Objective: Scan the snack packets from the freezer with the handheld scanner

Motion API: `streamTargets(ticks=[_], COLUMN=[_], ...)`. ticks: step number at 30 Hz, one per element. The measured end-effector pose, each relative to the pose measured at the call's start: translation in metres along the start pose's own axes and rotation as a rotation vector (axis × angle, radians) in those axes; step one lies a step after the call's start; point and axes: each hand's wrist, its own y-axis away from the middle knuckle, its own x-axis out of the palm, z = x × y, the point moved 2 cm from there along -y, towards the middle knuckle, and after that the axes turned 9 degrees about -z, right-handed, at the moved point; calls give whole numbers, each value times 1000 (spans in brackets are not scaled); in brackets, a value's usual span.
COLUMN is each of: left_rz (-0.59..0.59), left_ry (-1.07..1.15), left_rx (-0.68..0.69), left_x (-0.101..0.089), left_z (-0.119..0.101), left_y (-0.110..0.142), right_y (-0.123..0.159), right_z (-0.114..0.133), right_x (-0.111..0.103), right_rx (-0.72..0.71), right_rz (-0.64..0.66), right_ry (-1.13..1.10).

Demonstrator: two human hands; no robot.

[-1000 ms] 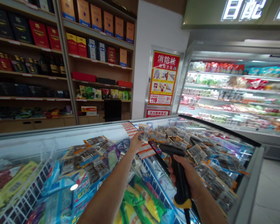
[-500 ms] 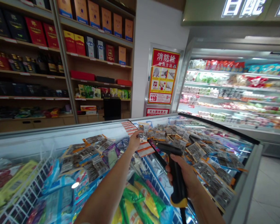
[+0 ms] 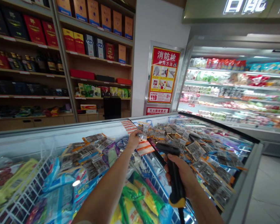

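Evidently, handling is partway: the left hand (image 3: 133,139) pinches one transparent-fronted packet (image 3: 143,128), unreleased, above the chest freezer (image 3: 60,126), while the right hand (image 3: 183,171) grips a barcode scanner (image 3: 175,179) nearby, other packets (image 3: 196,150) lying loose.

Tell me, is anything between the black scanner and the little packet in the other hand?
Nothing visible is. The left hand holds the packet, and a gap separates it from the scanner in the right hand; the striped labels seem to lie below.
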Motion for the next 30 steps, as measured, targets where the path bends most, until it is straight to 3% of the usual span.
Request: streamTargets(ticks=[8,16,30], left_rz=[-33,-42,-70], left_ry=[-6,-10,-19], left_rx=[-22,-61,-64], left_x=[-3,-3,-3], left_z=[-11,2,3], left_y=[3,-1,0], right_y=[2,7,25], right_z=[-1,-2,2], right_x=[1,1,1], right_rx=[7,-15,-43], right_rz=[-15,-18,33], right_ry=[11,40,7])
